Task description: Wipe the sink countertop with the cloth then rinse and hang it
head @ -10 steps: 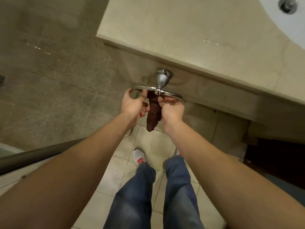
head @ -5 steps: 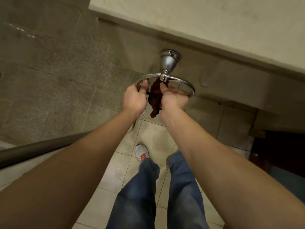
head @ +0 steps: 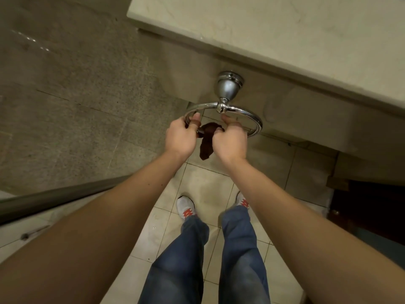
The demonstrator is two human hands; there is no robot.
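The cloth (head: pixel 206 143) is dark reddish brown, and the towel ring (head: pixel 252 116) is shiny chrome silver. The countertop (head: pixel 295 36) is pale cream with faint veining, the wall (head: pixel 76 84) speckled grey-brown, and the floor tiles (head: pixel 208 185) off-white. The jeans (head: pixel 238 249) are blue, and the shoes (head: pixel 185 207) white with red-orange laces.

A single head-worn wide-angle view looks steeply down from close above, with the countertop (head: pixel 285 36) at upper right, the towel ring (head: pixel 252 116) near centre, and the floor tiles (head: pixel 208 185) below.
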